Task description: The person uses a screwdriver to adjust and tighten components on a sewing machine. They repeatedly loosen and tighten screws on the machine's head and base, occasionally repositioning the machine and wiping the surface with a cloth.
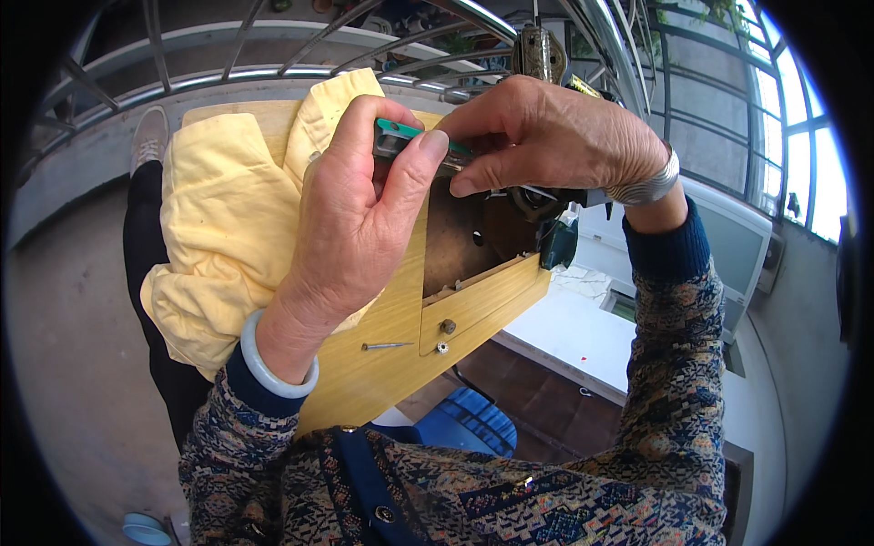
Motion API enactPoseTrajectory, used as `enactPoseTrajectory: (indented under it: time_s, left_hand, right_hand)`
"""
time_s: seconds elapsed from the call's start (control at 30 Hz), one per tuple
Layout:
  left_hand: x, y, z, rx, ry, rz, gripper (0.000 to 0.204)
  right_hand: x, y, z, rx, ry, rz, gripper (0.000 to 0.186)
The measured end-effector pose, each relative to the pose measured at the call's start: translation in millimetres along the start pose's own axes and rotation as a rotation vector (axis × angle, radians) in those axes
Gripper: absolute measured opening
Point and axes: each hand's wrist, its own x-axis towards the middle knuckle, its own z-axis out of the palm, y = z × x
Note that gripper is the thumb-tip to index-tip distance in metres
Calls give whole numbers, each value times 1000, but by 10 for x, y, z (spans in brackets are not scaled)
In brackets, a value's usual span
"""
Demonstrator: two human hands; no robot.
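Observation:
Between my two hands, over the opening in a yellow wooden sewing table [364,391], is a green-edged silvery metal piece [393,139]. My left hand [360,214] pinches its left end with thumb and index finger. My right hand [564,136] has its thumb and fingers closed at the other end, where they hide part of it. Whether the piece is loose or joined to the machine, I cannot tell. Dark sewing machine parts [537,202] show under my right hand. A screw [387,346], a dark round knob [447,326] and a small silvery ring [442,348] lie on the tabletop.
Yellow cloth [218,200] is heaped along the table's left side. An upright metal machine part [539,56] stands at the far edge, before metal railings [246,41]. A blue stool [464,423] is below the near edge, and a white surface [564,337] lies to the right.

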Motion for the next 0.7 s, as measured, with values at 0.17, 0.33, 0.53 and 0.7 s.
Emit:
enactPoseTrajectory:
  time_s: [0.17,0.33,0.53,0.7]
  left_hand:
    - [1,18,32,-57,33,-45,25]
    - [11,-26,33,-69,53,-11,22]
    - [-7,-57,25,-7,29,95,19]
    - [16,-59,15,-36,16,69,21]
  right_hand:
    - [-78,-24,259,-435,366,-165,35]
    - [-16,92,232,-313,301,-241,27]
    - [18,75,-50,-145,-21,-83,37]
    - [-12,-10,275,-481,338,-164,32]
